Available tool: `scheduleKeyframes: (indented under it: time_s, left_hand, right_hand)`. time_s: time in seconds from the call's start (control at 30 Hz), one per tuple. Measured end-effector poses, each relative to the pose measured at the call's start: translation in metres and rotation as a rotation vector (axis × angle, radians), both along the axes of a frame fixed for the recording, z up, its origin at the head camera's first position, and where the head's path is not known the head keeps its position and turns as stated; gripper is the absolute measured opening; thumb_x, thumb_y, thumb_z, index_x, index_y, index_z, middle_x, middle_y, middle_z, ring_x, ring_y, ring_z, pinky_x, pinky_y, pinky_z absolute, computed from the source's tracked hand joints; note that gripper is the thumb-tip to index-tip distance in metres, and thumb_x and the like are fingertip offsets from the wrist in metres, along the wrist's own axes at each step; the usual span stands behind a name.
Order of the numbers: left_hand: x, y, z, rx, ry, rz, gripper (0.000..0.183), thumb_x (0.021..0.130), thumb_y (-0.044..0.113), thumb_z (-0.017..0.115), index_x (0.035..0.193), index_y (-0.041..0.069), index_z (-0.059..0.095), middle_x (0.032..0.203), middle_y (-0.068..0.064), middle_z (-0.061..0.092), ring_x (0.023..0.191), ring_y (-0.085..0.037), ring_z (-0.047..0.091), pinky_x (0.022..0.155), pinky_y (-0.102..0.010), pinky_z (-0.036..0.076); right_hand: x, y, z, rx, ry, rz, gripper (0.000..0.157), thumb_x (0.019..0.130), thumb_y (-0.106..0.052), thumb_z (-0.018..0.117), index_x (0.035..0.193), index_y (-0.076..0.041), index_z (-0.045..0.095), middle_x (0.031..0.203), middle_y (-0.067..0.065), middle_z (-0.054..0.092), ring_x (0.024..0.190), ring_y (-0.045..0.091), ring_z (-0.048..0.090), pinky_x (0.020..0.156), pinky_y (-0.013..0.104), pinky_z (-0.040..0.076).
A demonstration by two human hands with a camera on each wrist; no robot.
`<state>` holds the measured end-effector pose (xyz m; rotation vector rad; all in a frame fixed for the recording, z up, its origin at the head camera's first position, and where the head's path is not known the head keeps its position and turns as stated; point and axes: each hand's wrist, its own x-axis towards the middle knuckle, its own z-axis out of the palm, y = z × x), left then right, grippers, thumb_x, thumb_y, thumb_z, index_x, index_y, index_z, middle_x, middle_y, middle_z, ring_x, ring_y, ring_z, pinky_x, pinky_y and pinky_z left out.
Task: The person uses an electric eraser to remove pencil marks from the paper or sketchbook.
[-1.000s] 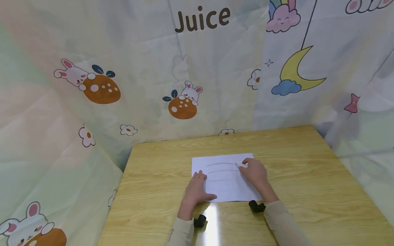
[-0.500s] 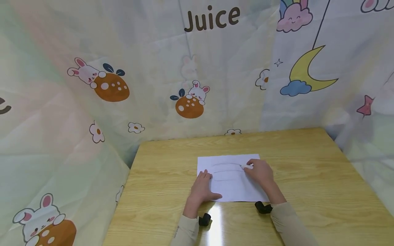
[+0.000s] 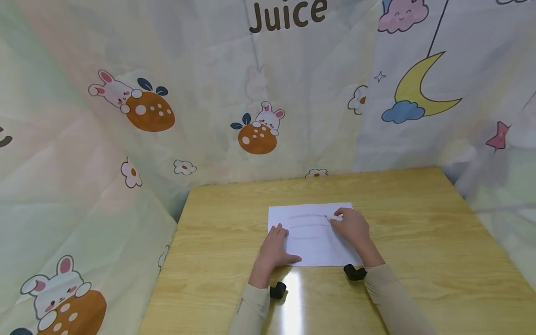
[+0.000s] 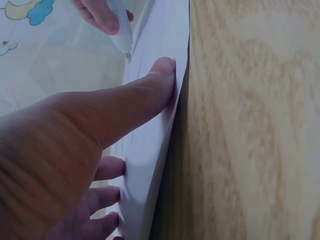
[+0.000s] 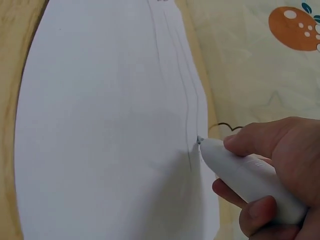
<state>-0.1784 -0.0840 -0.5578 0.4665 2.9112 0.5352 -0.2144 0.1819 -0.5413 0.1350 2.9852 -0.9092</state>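
A white sheet of paper (image 3: pixel 318 251) lies on the wooden table, with 3 thin grey lines across its upper half. My left hand (image 3: pixel 274 247) rests on the paper's left side, fingers spread and thumb along the near edge. That near edge lifts slightly off the table in the left wrist view. My right hand (image 3: pixel 352 229) grips a thick white pen-shaped tool (image 5: pixel 250 175), which looks like an electric eraser. Its small grey tip (image 5: pixel 199 140) touches the paper at the right end of the topmost line (image 5: pixel 196 105). Part of the tool's body is hidden by my fingers.
The wooden table (image 3: pixel 222 242) reaches beyond the paper on all sides. A printed cloth (image 3: pixel 201 116) hangs behind and beside it. Black mounts (image 3: pixel 278 291) sit at both wrists, close to the paper's near edge.
The head view has shifted slightly. My left hand stays in place on the paper. My right hand keeps the tool near the right end of the topmost line, with little visible movement.
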Motion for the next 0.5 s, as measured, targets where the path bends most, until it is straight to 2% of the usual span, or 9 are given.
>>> scheduleKeyframes:
  time_s: [0.07, 0.27, 0.5]
  left_hand:
    - [-0.0010, -0.0013, 0.0010, 0.001, 0.001, -0.001, 0.091, 0.065, 0.057, 0.084, 0.133, 0.004, 0.053, 0.150, -0.020, 0.036, 0.141, -0.036, 0.028, 0.113, -0.041, 0.028]
    - [-0.0038, -0.0030, 0.0027, -0.008, -0.019, 0.006, 0.091, 0.066, 0.057, 0.083, 0.133, 0.004, 0.052, 0.152, -0.019, 0.034, 0.142, -0.035, 0.026, 0.114, -0.040, 0.025]
    - [-0.0027, -0.0046, 0.0026, -0.030, -0.046, 0.005, 0.092, 0.065, 0.058, 0.083, 0.133, 0.005, 0.052, 0.151, -0.017, 0.036, 0.141, -0.035, 0.028, 0.113, -0.041, 0.027]
  right_hand:
    - [-0.0023, -0.0011, 0.0013, 0.005, 0.016, 0.002, 0.033, 0.086, -0.029, 0.071, 0.106, -0.004, 0.071, 0.101, 0.017, 0.070, 0.077, 0.027, 0.064, 0.055, 0.040, 0.051]
    - [-0.0035, -0.0037, 0.0045, 0.008, -0.019, 0.008, 0.034, 0.087, -0.030, 0.070, 0.108, -0.004, 0.070, 0.096, 0.015, 0.071, 0.071, 0.024, 0.061, 0.053, 0.038, 0.050]
    - [-0.0023, -0.0095, 0.0034, 0.002, -0.037, 0.004, 0.035, 0.086, -0.030, 0.071, 0.108, -0.003, 0.070, 0.099, 0.016, 0.071, 0.076, 0.025, 0.063, 0.059, 0.040, 0.052]
